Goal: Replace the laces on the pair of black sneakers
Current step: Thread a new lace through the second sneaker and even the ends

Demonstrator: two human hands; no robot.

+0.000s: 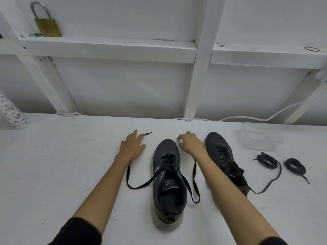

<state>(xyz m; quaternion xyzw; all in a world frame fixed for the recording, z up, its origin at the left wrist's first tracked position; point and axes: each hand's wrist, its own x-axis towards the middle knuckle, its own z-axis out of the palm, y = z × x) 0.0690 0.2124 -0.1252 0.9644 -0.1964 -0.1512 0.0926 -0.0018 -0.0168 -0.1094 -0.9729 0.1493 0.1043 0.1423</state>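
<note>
One black sneaker (167, 174) stands in the middle of the white table, toe pointing away, laced with a flat black lace (128, 175) whose two ends run out to either side. My left hand (132, 145) lies flat with straight fingers on the left end, whose tip pokes out beyond the fingers. My right hand (190, 142) has curled fingers and pinches the right end beside the toe. The second black sneaker (216, 142) lies right of my right arm, partly hidden by it. Two coiled black laces (267, 160) (294, 166) rest further right.
A clear plastic container (256, 138) sits at the back right of the table. A patterned tumbler (12, 114) stands at the far left edge. A white cable (265, 118) runs along the wall. On the ledge above are a brass padlock (46, 25) and a rubber band (312, 49).
</note>
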